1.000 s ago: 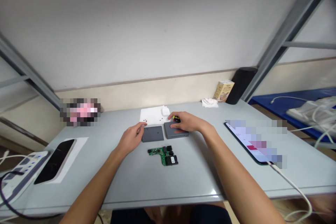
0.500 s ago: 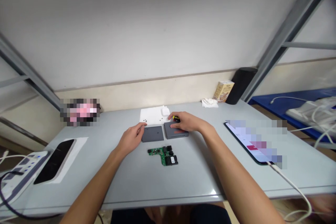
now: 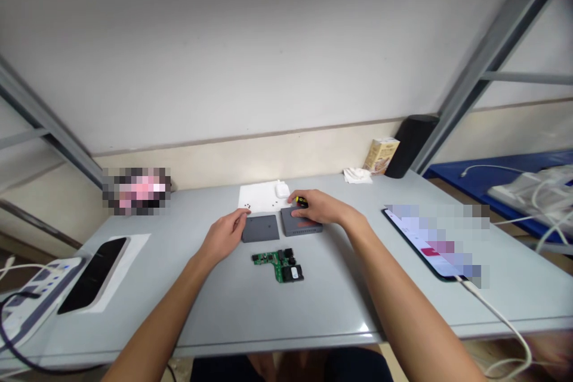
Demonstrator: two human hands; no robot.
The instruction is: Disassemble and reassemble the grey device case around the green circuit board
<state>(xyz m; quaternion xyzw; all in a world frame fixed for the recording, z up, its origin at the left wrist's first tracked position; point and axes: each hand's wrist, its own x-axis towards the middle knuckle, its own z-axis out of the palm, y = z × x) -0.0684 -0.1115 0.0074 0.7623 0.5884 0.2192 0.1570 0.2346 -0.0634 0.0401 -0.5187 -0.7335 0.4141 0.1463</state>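
Note:
My left hand [image 3: 227, 231] is closed at the left edge of a flat dark grey cover plate [image 3: 261, 228], its fingertips at the plate's corner. Over a grey box-shaped case [image 3: 301, 228] with a slotted front side, my right hand [image 3: 319, 208] grips with the thumb on top and the fingers behind. A yellow and black object [image 3: 301, 201], mostly hidden, shows under that hand's fingers. In front of both parts lies a green circuit board [image 3: 280, 264] with black components. Behind them, several tiny dark screws [image 3: 248, 206] rest on a white sheet [image 3: 259, 194].
A white earbud case [image 3: 282, 191] sits on the sheet. On the right a tablet [image 3: 430, 245] lies with a white cable plugged in. A phone [image 3: 95, 274] and a power strip [image 3: 40, 304] are on the left. A tissue [image 3: 357, 175], small carton [image 3: 381, 155] and black cylinder [image 3: 412, 146] stand at the back right.
The grey case has shifted very slightly to the right and back under my right hand. My left hand and the circuit board stay where they were.

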